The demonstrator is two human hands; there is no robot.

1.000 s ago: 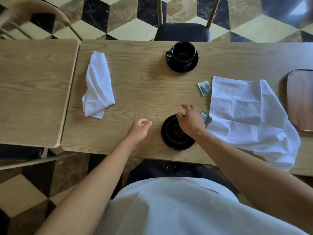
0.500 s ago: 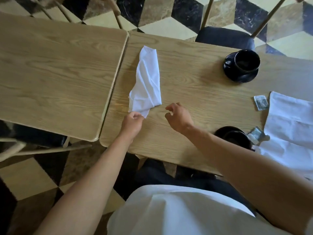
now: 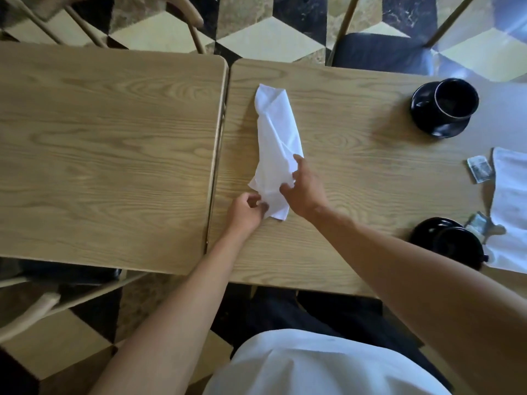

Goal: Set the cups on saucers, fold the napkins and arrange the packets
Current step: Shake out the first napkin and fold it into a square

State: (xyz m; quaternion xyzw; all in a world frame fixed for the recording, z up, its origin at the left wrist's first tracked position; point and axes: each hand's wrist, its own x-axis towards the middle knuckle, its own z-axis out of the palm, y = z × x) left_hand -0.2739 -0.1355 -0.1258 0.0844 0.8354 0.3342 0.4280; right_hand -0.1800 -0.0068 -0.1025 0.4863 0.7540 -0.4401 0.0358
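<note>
A crumpled white napkin (image 3: 276, 138) lies lengthwise on the right-hand wooden table (image 3: 356, 172). My left hand (image 3: 245, 212) pinches its near corner. My right hand (image 3: 305, 189) grips the napkin's near right edge with spread fingers. A black cup on a black saucer (image 3: 445, 106) stands at the far right. A second black cup on its saucer (image 3: 450, 243) sits at the near right, partly behind my right forearm. Two small packets lie near a spread white napkin (image 3: 510, 201): one (image 3: 480, 168) at its left edge, another (image 3: 477, 223) beside the near cup.
A second wooden table (image 3: 108, 149) butts against the left side with a narrow gap. A dark-cushioned chair (image 3: 379, 52) stands at the far side, and wooden chairs (image 3: 182, 15) at the far left and near left. The floor is patterned tile.
My view swung left from the near cup to the crumpled napkin. My right hand left the cup area and took the napkin's edge; my left hand pinched its corner.
</note>
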